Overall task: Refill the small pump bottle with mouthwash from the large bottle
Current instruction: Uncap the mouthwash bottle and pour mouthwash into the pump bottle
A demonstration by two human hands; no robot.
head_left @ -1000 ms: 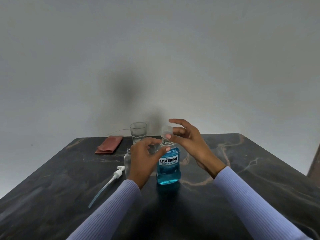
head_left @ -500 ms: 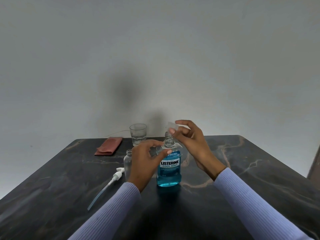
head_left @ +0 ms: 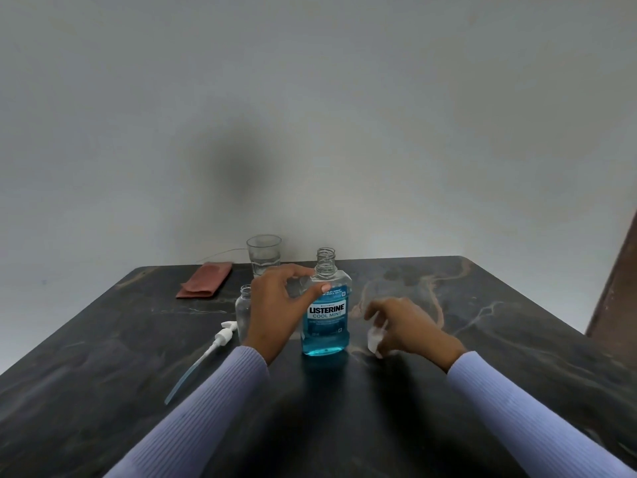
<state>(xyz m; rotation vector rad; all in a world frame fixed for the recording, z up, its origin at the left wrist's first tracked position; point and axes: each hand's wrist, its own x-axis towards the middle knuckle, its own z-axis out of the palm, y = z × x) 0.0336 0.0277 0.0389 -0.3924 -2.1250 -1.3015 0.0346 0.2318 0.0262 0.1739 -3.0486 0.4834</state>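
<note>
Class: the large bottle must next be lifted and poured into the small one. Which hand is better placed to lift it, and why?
Left. The left hand already grips the uncapped large bottle at its shoulder, beside the small bottle. The right hand is busy with the cap at the table.

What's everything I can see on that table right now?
mouthwash bottle: one, clear with blue liquid, table centre, upright, uncapped
cap: one, whitish, right of that bottle, under the right hand
small bottle: one, clear, uncapped, left of centre
pump: one, white with long tube, lying left
glass: one, clear, far edge
cloth: one, reddish brown, folded, far left
table: one, dark marbled
left hand: grips the mouthwash bottle
right hand: on the cap
</note>
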